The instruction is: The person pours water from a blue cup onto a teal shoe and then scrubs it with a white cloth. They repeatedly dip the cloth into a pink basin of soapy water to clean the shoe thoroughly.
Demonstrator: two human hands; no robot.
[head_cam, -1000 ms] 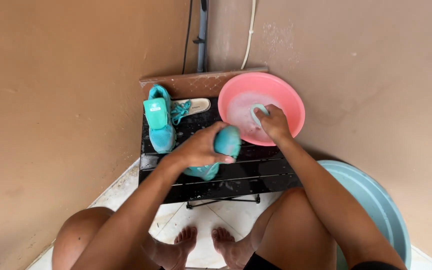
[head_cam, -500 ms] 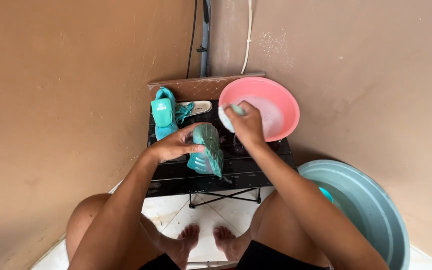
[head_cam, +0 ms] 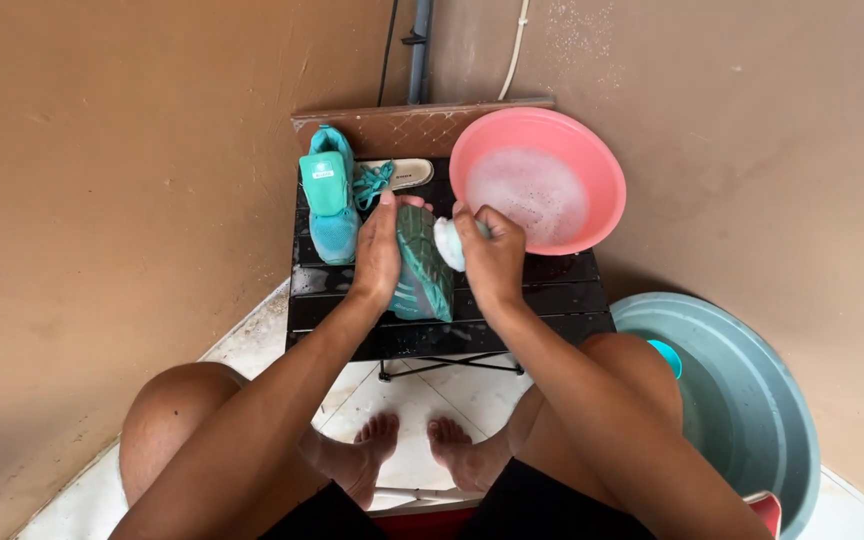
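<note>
Teal shoe lies sole-up between both hands, tipped on its side on the wet black slatted table. The left hand wraps around the shoe's left edge, fingers closed on it and pointing away from the person. The right hand presses against the shoe's right edge, closed on a small pale blue-white brush or sponge that touches the sole; which of the two it is cannot be told.

Just beyond the left hand stands a second teal shoe, upright, its tongue facing the camera and its laces loose. A pale insole lies beside it, beyond the fingertips of the left hand. Beyond the right hand and slightly to its right sits a pink basin with soapy water, resting on the table's far corner. To the right of the right forearm, lower down on the floor, sits a large grey-blue tub.
</note>
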